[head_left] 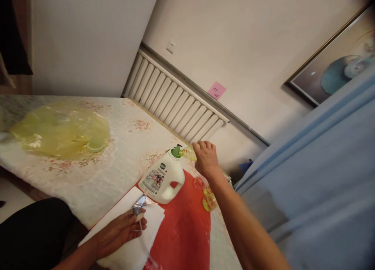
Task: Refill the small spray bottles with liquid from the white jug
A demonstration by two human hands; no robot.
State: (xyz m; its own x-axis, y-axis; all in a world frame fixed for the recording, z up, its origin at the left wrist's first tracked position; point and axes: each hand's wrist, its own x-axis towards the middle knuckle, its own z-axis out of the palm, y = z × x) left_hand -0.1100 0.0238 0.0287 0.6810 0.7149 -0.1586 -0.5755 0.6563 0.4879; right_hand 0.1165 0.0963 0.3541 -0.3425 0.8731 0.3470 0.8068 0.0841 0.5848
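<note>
My right hand (206, 158) is closed around a small clear bottle of yellow liquid (188, 153), tipped with its mouth at the green funnel (176, 151) in the neck of a white detergent jug (162, 178). The jug stands on a red mat (181, 227). My left hand (121, 230) rests on a white folded towel (131, 231), fingers pinched on a small pump head with a clear tube (140, 212).
A yellow translucent plastic bag (60, 130) lies on the floral tablecloth at the left. Small coloured caps or cups (208, 199) sit by my right forearm. A white radiator (172, 100), a pink sticky note (216, 90) and a framed picture (334, 63) are on the wall. Blue fabric (316, 184) fills the right.
</note>
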